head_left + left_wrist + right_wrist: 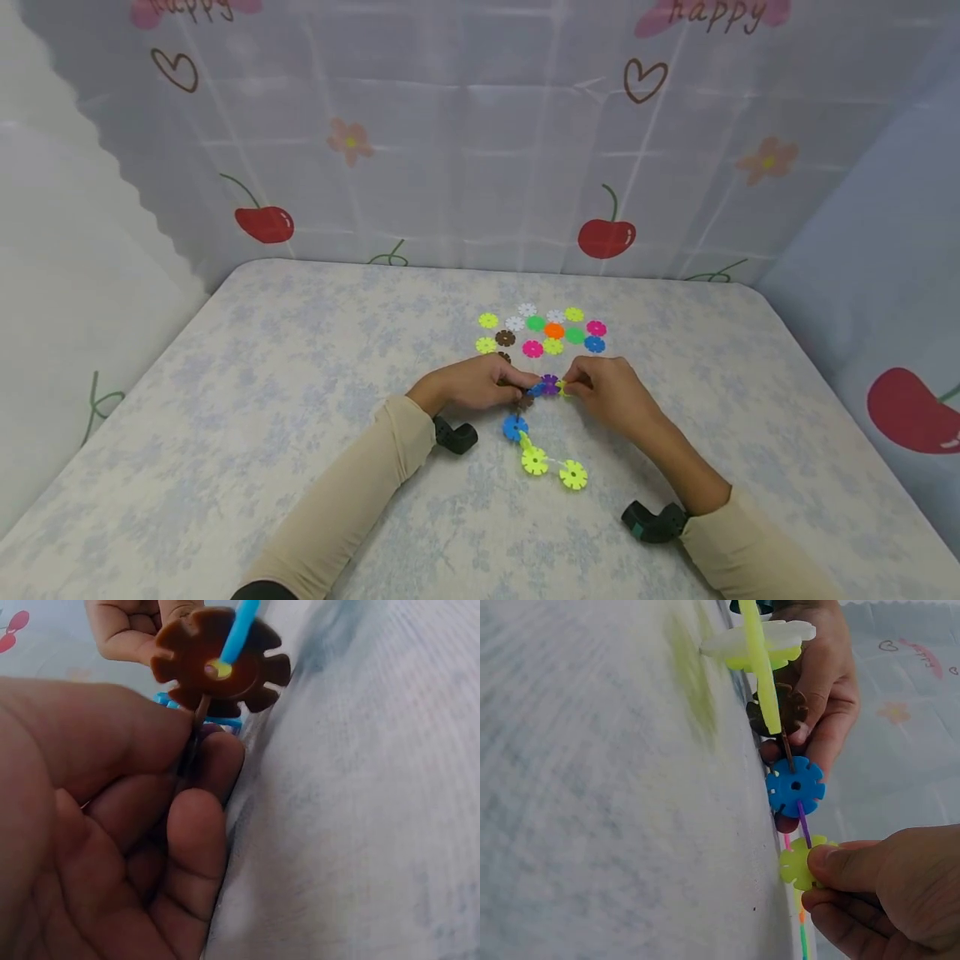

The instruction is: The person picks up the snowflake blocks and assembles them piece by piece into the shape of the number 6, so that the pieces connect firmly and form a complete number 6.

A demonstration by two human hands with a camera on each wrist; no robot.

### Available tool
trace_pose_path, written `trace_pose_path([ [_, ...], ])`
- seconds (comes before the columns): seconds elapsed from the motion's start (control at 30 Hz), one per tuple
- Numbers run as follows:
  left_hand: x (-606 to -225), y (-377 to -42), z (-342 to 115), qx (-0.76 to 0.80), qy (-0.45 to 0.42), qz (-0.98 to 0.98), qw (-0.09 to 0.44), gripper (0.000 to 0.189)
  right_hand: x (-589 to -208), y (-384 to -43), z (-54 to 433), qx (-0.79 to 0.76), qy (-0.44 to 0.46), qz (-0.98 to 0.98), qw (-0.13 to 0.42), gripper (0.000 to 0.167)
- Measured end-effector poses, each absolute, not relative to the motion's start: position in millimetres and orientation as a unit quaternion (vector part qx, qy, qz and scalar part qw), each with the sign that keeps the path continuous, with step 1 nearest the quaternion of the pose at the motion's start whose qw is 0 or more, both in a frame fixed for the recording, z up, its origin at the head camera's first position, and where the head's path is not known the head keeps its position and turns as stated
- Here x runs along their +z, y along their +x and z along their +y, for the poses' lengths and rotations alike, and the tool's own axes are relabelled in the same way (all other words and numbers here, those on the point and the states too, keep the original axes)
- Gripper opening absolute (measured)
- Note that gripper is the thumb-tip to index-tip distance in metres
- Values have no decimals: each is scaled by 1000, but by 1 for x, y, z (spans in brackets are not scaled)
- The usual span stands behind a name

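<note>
A chain of notched flower-shaped plastic discs runs between the hands and down toward the front of the table. My left hand (480, 383) pinches it at a dark disc beside a brown disc (259, 671), thumb against fingers. My right hand (611, 393) pinches a yellow-green disc (796, 864) between thumb and finger. That disc meets a purple disc (550, 384), which is slotted edge-on into a blue disc (795, 787) by the left fingertips. The trailing part holds another blue disc (514, 428) and yellow-green discs (535, 461), with a pale one between.
Loose discs lie beyond the hands, among them an orange disc (554, 331), a pink disc (532, 349), a green disc (574, 335) and a white disc (527, 309). A patterned cloth covers the table (315, 350). Printed curtains (450, 167) hang behind it.
</note>
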State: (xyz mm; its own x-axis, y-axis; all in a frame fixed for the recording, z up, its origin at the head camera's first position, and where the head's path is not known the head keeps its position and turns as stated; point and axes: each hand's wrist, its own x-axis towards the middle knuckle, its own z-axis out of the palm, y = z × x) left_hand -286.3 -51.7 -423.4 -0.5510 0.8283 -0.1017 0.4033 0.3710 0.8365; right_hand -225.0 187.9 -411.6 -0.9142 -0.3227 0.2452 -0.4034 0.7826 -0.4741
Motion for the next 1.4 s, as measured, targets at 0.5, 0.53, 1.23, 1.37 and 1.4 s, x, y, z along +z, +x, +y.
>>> trace_pose_path([
  [0.5,-429,-290,-51,462,332,785,245,19,-416,-237,203,330,196,-923,18,26],
  [0.53,-430,-289,-50,458,334,787,242,22,-416,-238,207,318,187,-929,20,30],
  [1.23,-426,-293,-45,419,368,800,223,28,-408,-249,231,274,116,-954,-23,27],
  [1.37,-431,-292,-45,429,372,789,234,29,-410,-247,230,332,110,-935,-61,15],
  [1.4,-432,-292,-45,432,375,786,234,30,-411,-247,230,351,107,-928,-70,13],
])
